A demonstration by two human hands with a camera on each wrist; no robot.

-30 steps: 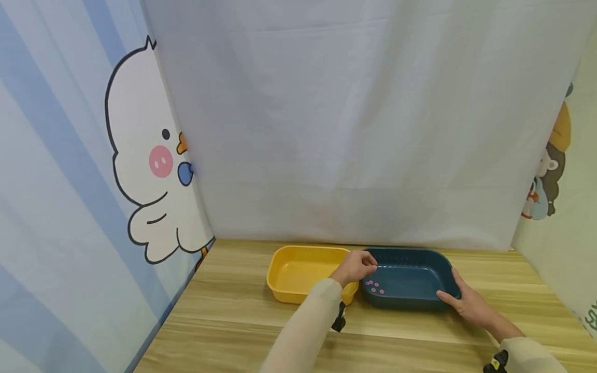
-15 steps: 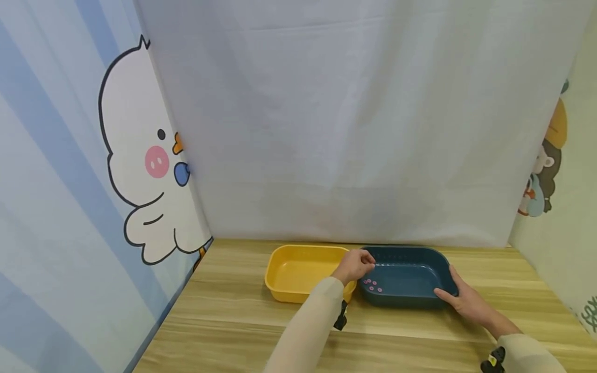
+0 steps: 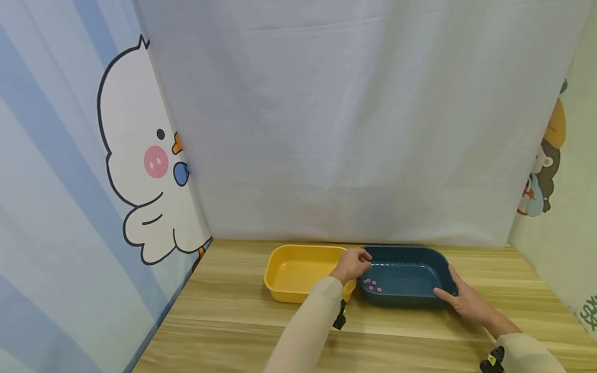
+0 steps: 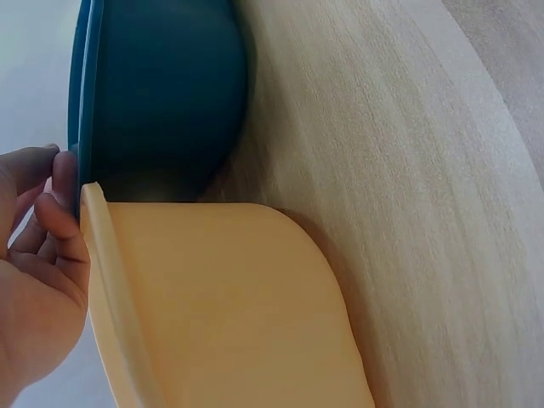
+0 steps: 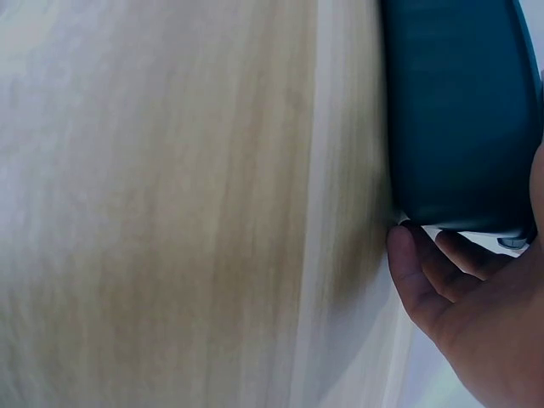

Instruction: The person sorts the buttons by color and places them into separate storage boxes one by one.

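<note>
A dark teal-blue plastic basin (image 3: 406, 299) stands on the wooden table, with several small pink rings (image 3: 374, 283) on its floor near the left end. Close against its left side is a yellow basin (image 3: 289, 297). My left hand (image 3: 351, 265) hovers over the adjoining rims, fingers curled and thumb close to the fingertips. In the left wrist view, the fingers (image 4: 58, 217) lie beside the rims; whether something tiny is pinched there is hidden. My right hand (image 3: 468, 299) grips the blue basin's right end, and in the right wrist view its fingers (image 5: 416, 268) bend against the end wall.
Pale wood-grain table (image 3: 224, 331) extends in front of the basins and to both sides. Behind them hangs a grey-white curtain (image 3: 345, 129). A wall sheet with a cartoon duck (image 3: 140, 124) stands at the left, another printed sheet (image 3: 555, 243) at the right.
My left hand has drawn slightly left, and its fingertips look a little farther apart. The right hand keeps its hold on the blue basin; the head view shifted slightly.
</note>
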